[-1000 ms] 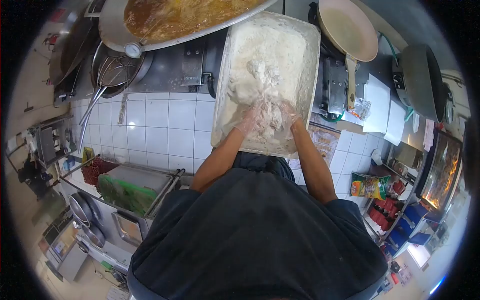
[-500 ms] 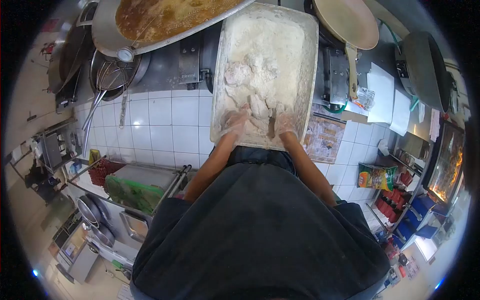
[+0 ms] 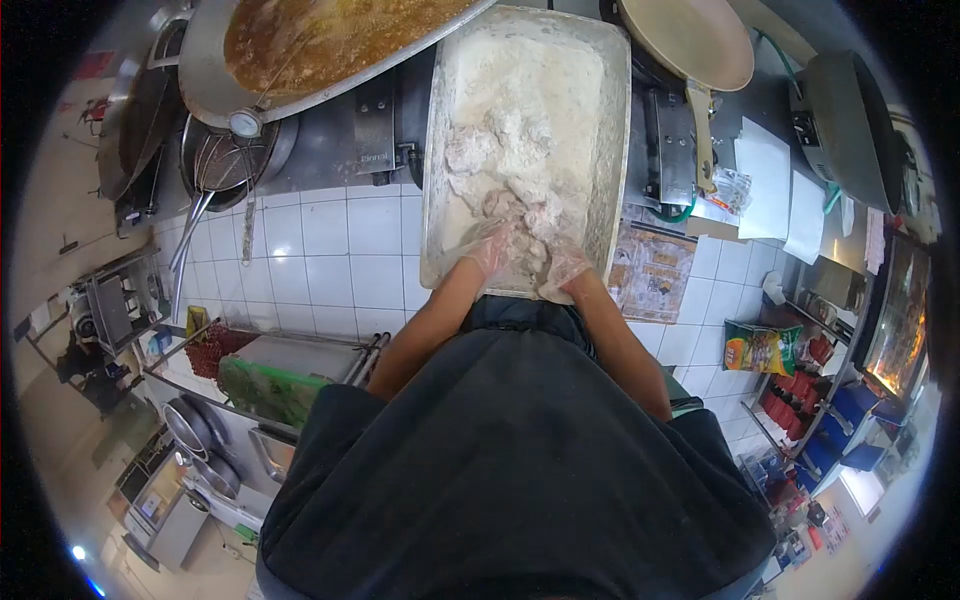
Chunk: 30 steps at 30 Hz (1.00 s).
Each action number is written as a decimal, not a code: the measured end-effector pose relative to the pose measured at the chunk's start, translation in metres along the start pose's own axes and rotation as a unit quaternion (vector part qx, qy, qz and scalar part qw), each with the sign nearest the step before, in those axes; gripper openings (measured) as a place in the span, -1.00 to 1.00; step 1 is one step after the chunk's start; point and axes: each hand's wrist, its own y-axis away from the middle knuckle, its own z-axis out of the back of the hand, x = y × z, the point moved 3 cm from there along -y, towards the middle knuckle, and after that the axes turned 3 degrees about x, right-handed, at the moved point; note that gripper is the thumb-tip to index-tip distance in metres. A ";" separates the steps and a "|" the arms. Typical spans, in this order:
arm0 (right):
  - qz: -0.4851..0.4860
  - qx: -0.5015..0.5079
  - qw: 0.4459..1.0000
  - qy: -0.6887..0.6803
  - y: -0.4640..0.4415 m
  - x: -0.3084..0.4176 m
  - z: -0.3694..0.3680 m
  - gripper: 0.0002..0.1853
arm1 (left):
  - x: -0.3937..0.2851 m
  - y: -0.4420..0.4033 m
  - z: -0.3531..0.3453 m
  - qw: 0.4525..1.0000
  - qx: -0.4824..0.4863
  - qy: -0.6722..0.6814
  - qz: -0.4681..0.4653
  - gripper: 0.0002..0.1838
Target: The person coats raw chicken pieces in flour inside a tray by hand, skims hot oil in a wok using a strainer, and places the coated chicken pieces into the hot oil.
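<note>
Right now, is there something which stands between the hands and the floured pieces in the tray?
Nothing visible, apart from the clear gloves. The left hand and right hand are already inside the tray, right by the nearest floured pieces.

Glare on tiles [image 3: 285, 243] — edges warped.

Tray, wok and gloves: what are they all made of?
Tray: perhaps metal, dull pale grey, judging by its thin, straight rim, but white powder hides much of it.
Wok: likely metal, with a smooth grey, slightly shiny rim.
Gloves: thin, clear plastic by the look, crinkly and see-through; exactly which plastic, I can't tell.
</note>
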 end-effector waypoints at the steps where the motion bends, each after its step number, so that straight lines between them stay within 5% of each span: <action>1: 0.091 0.021 0.944 0.318 -0.005 0.006 0.008 -0.53 | 0.018 -0.032 0.017 0.999 0.029 0.017 -0.022 -0.61; 2: 0.170 0.040 0.780 0.600 -0.012 0.008 0.028 -0.56 | 0.031 -0.048 0.026 0.997 0.058 0.037 -0.042 -0.60; 4: 0.198 0.044 0.518 0.831 -0.018 0.004 0.053 -0.65 | 0.031 -0.044 0.020 0.990 0.107 0.087 -0.036 -0.60; 6: 0.133 0.017 0.498 0.857 -0.020 0.003 0.066 -0.71 | 0.041 -0.063 0.030 0.976 0.152 0.141 -0.063 -0.61; 8: 0.146 -0.056 0.539 0.828 -0.005 0.014 0.051 -0.73 | 0.089 -0.141 0.091 0.925 0.267 0.258 -0.079 -0.61; 10: 0.138 -0.122 0.581 0.793 0.023 0.040 0.013 -0.73 | 0.032 -0.056 0.036 0.982 0.083 0.043 -0.164 -0.61; 12: 0.102 -0.176 0.627 0.752 0.065 0.066 -0.032 -0.72 | 0.008 -0.014 0.025 0.972 -0.030 -0.137 -0.191 -0.60; 15: 0.215 -0.176 0.560 0.780 0.042 0.040 -0.003 -0.76 | -0.023 0.032 0.015 0.904 -0.163 -0.350 -0.184 -0.57; 18: 0.238 -0.129 0.585 0.765 0.044 0.041 -0.010 -0.79 | -0.035 0.056 0.009 0.835 -0.261 -0.436 -0.211 -0.64; 22: 0.316 -0.055 0.506 0.801 0.031 0.032 -0.001 -0.78 | -0.010 0.042 0.034 0.766 -0.318 -0.469 -0.304 -0.86; 24: 0.261 -0.056 0.489 0.831 0.034 0.030 -0.009 -0.78 | -0.009 0.051 0.034 0.758 -0.313 -0.470 -0.326 -0.91; 30: 0.146 0.046 0.564 0.811 -0.004 0.026 -0.010 -0.47 | -0.030 0.083 0.015 0.849 -0.168 -0.369 -0.338 -0.72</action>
